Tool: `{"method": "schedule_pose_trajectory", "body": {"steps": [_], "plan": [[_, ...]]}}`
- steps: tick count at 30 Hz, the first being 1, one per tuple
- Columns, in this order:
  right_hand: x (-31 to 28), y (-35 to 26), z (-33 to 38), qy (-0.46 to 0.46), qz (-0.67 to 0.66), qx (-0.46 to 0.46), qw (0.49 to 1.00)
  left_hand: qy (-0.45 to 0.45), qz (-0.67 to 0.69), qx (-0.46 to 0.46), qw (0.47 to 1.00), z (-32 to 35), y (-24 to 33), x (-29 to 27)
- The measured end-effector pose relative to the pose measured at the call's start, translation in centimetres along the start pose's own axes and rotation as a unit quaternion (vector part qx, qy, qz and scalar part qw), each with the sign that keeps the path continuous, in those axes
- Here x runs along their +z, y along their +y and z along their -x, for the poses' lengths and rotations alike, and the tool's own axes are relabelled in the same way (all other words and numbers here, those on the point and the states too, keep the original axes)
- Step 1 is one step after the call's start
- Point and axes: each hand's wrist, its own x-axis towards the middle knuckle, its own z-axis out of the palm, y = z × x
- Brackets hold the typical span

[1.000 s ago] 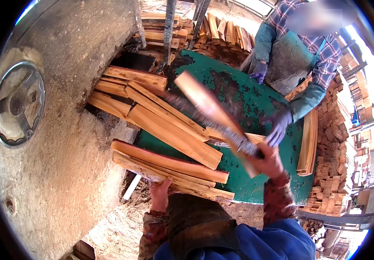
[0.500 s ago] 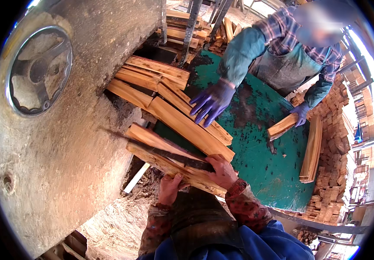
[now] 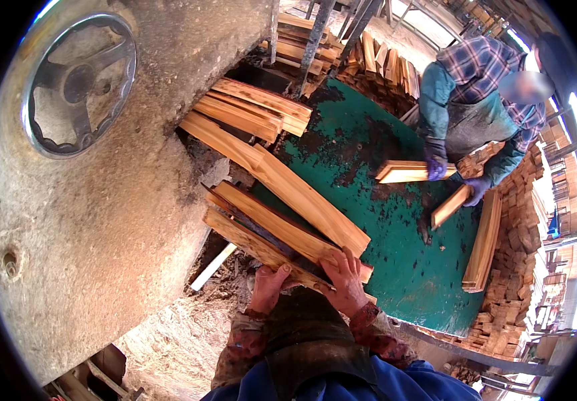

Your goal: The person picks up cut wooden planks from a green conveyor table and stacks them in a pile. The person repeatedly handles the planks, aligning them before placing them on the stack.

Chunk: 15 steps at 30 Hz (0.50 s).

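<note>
My left hand (image 3: 270, 287) is closed on the edge of the nearest wooden board (image 3: 243, 239), its thumb on top. My right hand (image 3: 345, 281) is closed over the right ends of this board and a second wooden board (image 3: 278, 222) lying beside it, fingers draped over the second one. Dark bark shows in the gap between the two. Beyond them a long plank (image 3: 305, 197) stretches from the machine onto the green table (image 3: 402, 281), its near end close to my right fingers. My fingertips under the near board are hidden.
Left stands a big dusty machine panel (image 3: 148, 200) with a handwheel (image 3: 80, 83). Several short boards (image 3: 255, 110) lie by its edge. Across the table, a person in purple gloves holds one board (image 3: 405, 172) and another (image 3: 450, 206). Stacked wood (image 3: 519, 247) lines the right side.
The co-worker's reaching hand has drawn back to the right with a board from beside the long plank. My second board has rolled, showing its pale face; my right hand has shifted slightly nearer.
</note>
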Motion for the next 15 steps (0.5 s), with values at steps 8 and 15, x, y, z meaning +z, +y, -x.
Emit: {"method": "schedule_pose_trajectory", "body": {"steps": [8, 15], "plan": [[-1.8, -0.4, -1.7, -0.075, -0.033, -0.113, 0.99, 0.126, -0.114, -0.028, 0.985, -0.4, 1.2, 3.1], [-1.4, 0.6, -9.8, -0.02, -0.089, -0.102, 0.991, 0.153, -0.095, 0.015, 0.984, -0.8, 0.2, 2.5]]}}
